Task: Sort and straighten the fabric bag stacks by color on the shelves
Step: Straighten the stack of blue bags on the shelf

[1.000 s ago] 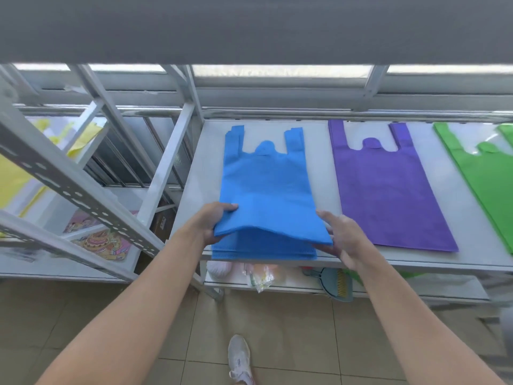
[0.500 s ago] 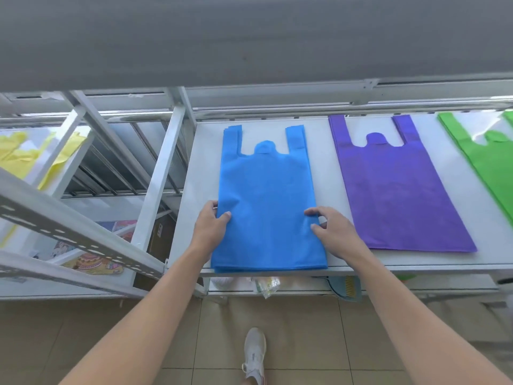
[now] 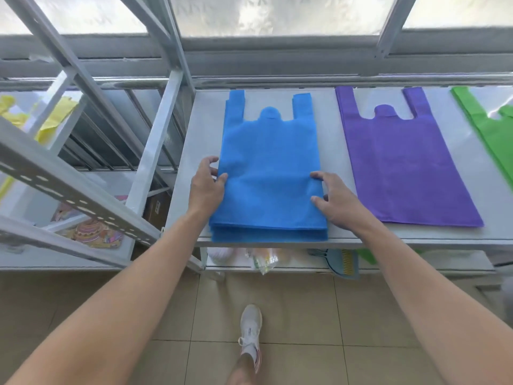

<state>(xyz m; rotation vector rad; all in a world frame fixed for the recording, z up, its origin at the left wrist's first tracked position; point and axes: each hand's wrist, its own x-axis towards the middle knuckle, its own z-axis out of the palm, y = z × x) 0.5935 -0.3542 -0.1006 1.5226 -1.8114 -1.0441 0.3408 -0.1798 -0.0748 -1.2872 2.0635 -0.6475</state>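
- The blue bag stack (image 3: 268,173) lay flat on the shelf (image 3: 333,151), handles toward the window (image 3: 277,12), bottom edge at the shelf's front lip.
- The left hand (image 3: 205,187) sat at the stack's left edge, thumb on top, fingers bent against the side. Whether that grip pinched any fabric, I couldn't tell.
- The right hand (image 3: 337,200) rested on the right edge, grip loose, fingers spread, holding nothing.
- Purple bags (image 3: 397,162) lay just to the right, green bags (image 3: 497,140) beyond them, yellow bags (image 3: 55,118) well off to the left.
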